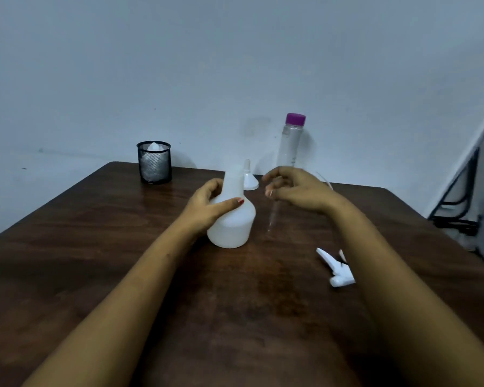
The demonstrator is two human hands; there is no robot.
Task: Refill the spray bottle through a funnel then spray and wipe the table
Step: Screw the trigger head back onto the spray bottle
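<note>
Head view. A dark brown wooden desk (151, 275) fills the lower half of the frame, with a pale wall (207, 65) behind it.

The white spray bottle (232, 224) stands upright at frame centre, on the desk, with its sprayer removed and its neck uncovered. The left hand (207, 205) grips the bottle at the shoulder: the thumb lies across the near side and the fingers (211, 188) wrap around the left side of the neck.

The right hand (296, 191) hovers just right of the bottle, above the desk and apart from the bottle. Its fingers (271, 177) are loosely curled, half closed; a thin clear tube (273, 216) hangs down below them, but whether the fingers pinch it cannot be told from this frame.

The white trigger sprayer head (336, 268) lies on its side on the desk at lower right of centre, partly hidden by the right forearm.

A small white funnel (249, 181) sits upside down, spout up, just behind the spray bottle. A clear water bottle (289, 146) with a purple cap (295, 119) stands upright behind the right hand, near the far desk edge.

A black mesh cup (154, 162) holding white crumpled material (154, 148) stands at the far left part of the desk, well apart from the bottle.
</note>
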